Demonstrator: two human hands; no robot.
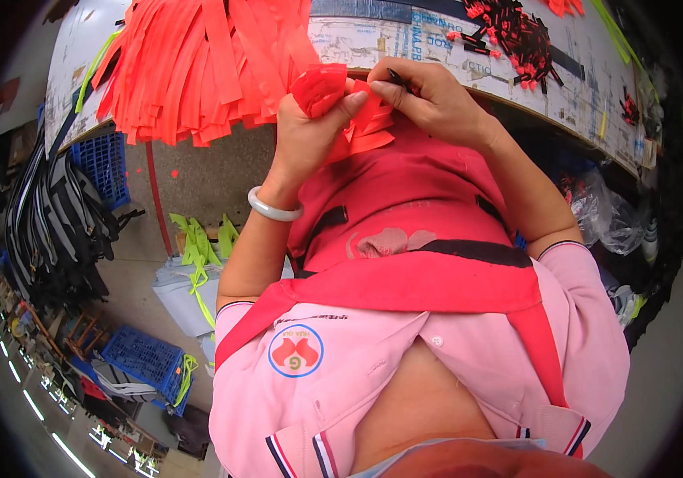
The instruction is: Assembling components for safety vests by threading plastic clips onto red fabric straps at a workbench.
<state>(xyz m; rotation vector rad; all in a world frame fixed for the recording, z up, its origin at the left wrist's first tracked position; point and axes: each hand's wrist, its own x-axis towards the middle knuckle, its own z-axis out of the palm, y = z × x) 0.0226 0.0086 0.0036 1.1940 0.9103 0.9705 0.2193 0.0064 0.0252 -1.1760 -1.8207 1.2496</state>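
Above my lap, close to the table edge, my left hand (309,131) is closed round a bundle of orange-red strips (321,89). The ends of the strips fan out below my thumb toward the apron. Just to the right, my right hand (433,99) is closed in a pinch beside the strips' edge. A small, thin black piece (395,76) sticks out between its fingers; the rest of it is hidden. To the left, a thick pile of long orange-red strips (214,72) hangs over the table edge, near my left hand.
A heap of small black pieces with red ends (516,40) lies on the worn, paper-covered table (357,40). Dark straps (54,215) hang at the left, near a blue crate (102,167). Another blue crate (142,358) stands on the floor. Clear plastic bags (608,211) lie at the right.
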